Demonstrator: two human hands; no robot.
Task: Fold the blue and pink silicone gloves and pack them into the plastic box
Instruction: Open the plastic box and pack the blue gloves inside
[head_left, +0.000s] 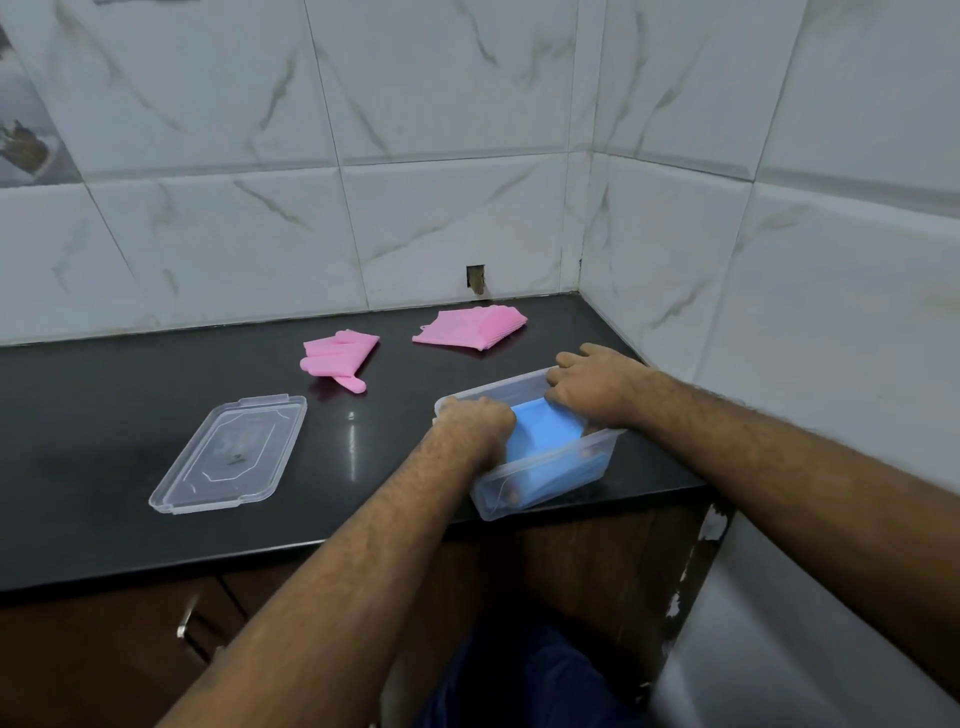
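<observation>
A clear plastic box sits at the counter's front edge, right of centre. Folded blue silicone gloves lie inside it. My left hand reaches into the box's left end with its fingers curled down over the blue gloves. My right hand is at the box's far right end, fingers curled over the gloves' other edge; the fingertips of both hands are hidden inside the box. Two pink gloves lie on the counter behind: one folded with its fingers pointing left, one folded flat near the wall.
The box's clear lid lies flat on the black counter to the left. Tiled walls close the back and right side, meeting in a corner. Wooden cabinet doors with a metal handle stand below the counter.
</observation>
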